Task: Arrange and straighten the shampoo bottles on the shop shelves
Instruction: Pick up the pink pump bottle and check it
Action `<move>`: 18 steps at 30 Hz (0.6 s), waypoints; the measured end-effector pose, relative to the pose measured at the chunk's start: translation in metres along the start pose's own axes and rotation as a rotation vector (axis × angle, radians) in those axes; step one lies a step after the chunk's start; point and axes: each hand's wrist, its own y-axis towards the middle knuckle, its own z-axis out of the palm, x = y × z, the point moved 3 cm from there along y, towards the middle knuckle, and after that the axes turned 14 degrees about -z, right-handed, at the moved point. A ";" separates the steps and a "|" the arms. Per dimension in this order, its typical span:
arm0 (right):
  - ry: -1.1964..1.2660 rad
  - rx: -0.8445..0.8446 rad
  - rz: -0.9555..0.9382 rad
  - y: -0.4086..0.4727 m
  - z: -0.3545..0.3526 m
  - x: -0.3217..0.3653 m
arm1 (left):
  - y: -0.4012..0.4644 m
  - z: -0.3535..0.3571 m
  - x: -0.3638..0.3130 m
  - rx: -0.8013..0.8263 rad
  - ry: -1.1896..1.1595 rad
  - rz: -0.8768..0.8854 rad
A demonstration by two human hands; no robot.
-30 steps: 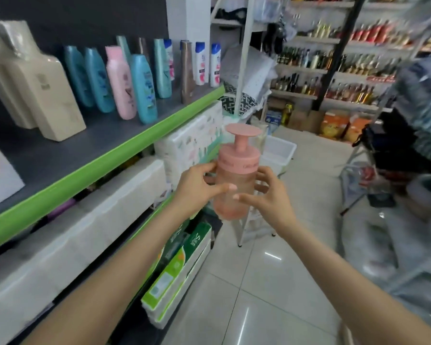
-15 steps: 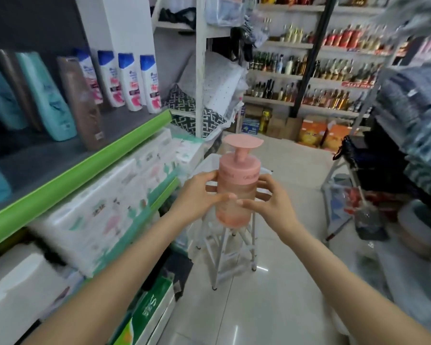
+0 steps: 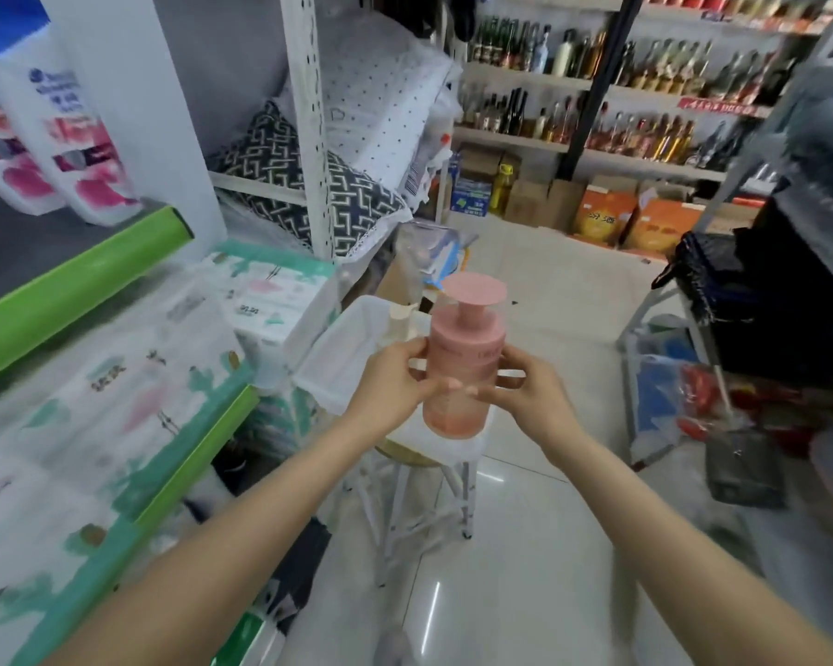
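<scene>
The pink pump bottle was off the shelf, held upright out over the aisle floor, so by my reading it had yet to be placed. The left hand and the right hand both gripped it, fingers curled round its middle from either side. Farther off to the left, white shampoo bottles stood on the green-edged shelf.

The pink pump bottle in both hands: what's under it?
Below the pink pump bottle, a white stool with white cloth on its seat; whether the bottle touches it is unclear, and the bottle covers part of the seat.
</scene>
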 end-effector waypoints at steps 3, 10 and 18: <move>0.021 0.001 0.086 0.028 -0.003 -0.041 | 0.044 0.014 0.017 0.000 -0.002 -0.059; 0.401 0.094 0.419 0.067 0.000 -0.108 | 0.108 0.040 0.062 -0.003 -0.004 -0.172; 0.413 0.184 0.536 0.105 0.003 -0.176 | 0.149 0.069 0.101 0.121 -0.208 -0.376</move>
